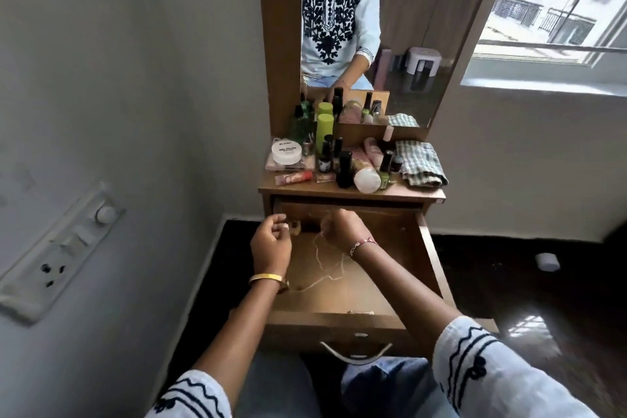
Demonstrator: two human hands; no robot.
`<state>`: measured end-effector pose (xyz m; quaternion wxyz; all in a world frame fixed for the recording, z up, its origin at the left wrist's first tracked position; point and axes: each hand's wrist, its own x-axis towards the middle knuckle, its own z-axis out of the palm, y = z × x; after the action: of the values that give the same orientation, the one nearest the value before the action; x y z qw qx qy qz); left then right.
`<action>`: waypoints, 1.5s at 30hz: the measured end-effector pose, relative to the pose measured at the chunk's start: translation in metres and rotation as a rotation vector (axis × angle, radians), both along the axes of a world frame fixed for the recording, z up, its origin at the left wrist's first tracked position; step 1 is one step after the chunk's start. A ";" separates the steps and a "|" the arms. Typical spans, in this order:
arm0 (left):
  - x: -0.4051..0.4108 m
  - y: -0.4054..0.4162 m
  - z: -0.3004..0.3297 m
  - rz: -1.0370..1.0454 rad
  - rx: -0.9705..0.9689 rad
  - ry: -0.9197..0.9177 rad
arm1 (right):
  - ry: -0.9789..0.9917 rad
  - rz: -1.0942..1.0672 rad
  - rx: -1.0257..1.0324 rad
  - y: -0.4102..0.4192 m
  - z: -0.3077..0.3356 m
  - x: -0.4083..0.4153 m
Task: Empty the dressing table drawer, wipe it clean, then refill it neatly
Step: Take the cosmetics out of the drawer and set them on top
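The wooden drawer [359,317] of the dressing table stands pulled out toward me. A thin pale thread [325,268] trails in loops across its floor. My left hand [271,241] hovers over the drawer's back left, fingers curled, pinching something small near a little wooden spool [296,227]. My right hand [341,226] is at the back middle, blurred, fingers curled on the upper end of the thread. On the tabletop [305,186] stand several nail polish bottles, a white nail polish jar [286,151], green bottles [324,131] and a folded checked cloth [420,163].
A mirror [407,27] rises behind the tabletop and reflects me. A wall with a switch panel [57,251] lies to the left. The dark glossy floor at right carries a small white object [547,261]. A window [556,10] is at upper right. The drawer's metal handle [356,351] faces my knees.
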<state>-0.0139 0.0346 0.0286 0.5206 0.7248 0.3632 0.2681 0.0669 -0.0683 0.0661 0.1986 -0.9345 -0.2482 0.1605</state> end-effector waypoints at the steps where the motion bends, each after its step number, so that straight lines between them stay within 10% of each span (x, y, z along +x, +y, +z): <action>1: -0.001 0.000 -0.003 -0.005 0.006 0.003 | -0.015 0.013 -0.026 0.002 -0.007 0.002; 22: 0.005 0.006 -0.017 -0.109 0.202 0.003 | -0.091 0.177 -0.272 0.034 -0.054 0.019; 45: -0.001 -0.002 -0.010 -0.326 0.295 0.042 | -0.173 0.040 0.160 -0.008 0.022 0.007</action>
<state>-0.0146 0.0329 0.0189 0.4375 0.8477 0.2088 0.2154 0.0735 -0.0764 0.0877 0.2470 -0.9209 -0.2949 0.0626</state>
